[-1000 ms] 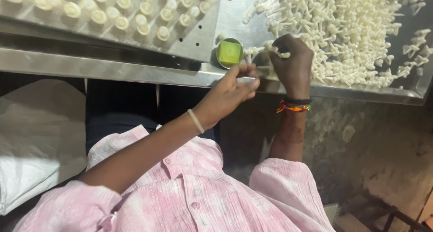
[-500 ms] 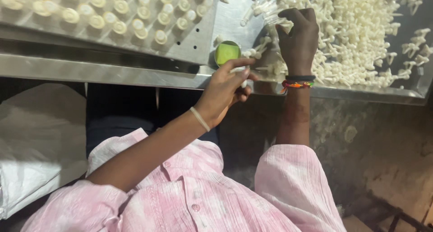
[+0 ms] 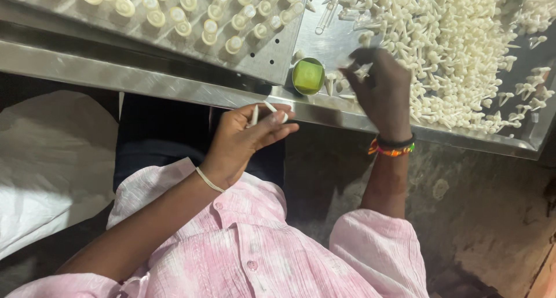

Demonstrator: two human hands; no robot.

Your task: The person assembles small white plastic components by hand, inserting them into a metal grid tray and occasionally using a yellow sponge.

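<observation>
— Two hands in view, both the person's own. Count what the left hand (image 3: 249,133) holds.

— Two slim white plastic stems (image 3: 262,111), sticking up past its fingertips, one beside the other. The fingers are curled together and pinched on them. That hand sits just below the front edge of the steel tray (image 3: 174,83), palm turned up and towards the body, with one thin pale band at the wrist.

— Right hand?

— The right hand (image 3: 379,86) is stretched out over the tray, back of the hand up, fingers bent down into the near edge of the loose white pieces (image 3: 457,49). The fingertips are blurred; whether they are closed on a piece cannot be told. One multicoloured bangle (image 3: 391,148) at the wrist.

— Quantities on the tray?

— Loose pieces: one heap, too many to count, spreading beyond and to the right of the right fingers. One perforated metal plate (image 3: 255,57) lies beyond the left fingers, with cream-coloured caps (image 3: 233,44) seated in rows in its holes; at least twenty show, and the plate runs out of frame.

— Containers or labels?

— One small round tin (image 3: 307,76) with green contents, between the two hands, just left of the right fingertips. No readable label. One white sack (image 3: 46,159) stands well left of the left arm.
</observation>
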